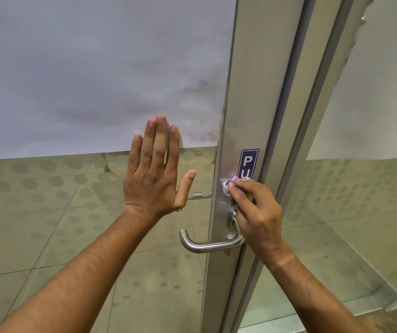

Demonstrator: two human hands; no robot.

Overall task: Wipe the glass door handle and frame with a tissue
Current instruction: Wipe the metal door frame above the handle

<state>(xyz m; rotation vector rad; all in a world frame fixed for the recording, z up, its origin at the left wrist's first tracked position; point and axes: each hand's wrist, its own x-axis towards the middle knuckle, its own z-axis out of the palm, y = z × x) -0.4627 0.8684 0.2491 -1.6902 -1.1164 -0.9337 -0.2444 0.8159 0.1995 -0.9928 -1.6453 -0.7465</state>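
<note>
A crumpled tissue [228, 186] is pinched in the curled fingers of the right hand [256, 212] and pressed against the metal door frame [255, 92], just above the handle [210, 243] and over the lower part of a blue sign [249, 162]. The left hand [155, 171] is held flat with its fingers straight and together, the thumb spread, apparently laid against the glass [96, 68] to the left of the frame; contact cannot be confirmed.

The tissue is judged to be very light, soft and easily torn, so it is best kept bunched into a pad under the fingertips rather than spread thin, and firm rubbing over the sign's edges may shred it. The frame is stiff and smooth and can be pressed on freely. The handle, a curved steel lever projecting leftward from the frame, is likely slick; it could be wrapped with the tissue and wiped along its length, though it may turn under pressure.

The upper glass is covered by a frosted film bearing smudges near the frame. Through the clear lower glass a tiled floor [48, 236] is seen. To the right, a second frosted pane [372, 104] stands beside the frame. Nothing is seen blocking the handle apart from the right wrist crossing its base.
</note>
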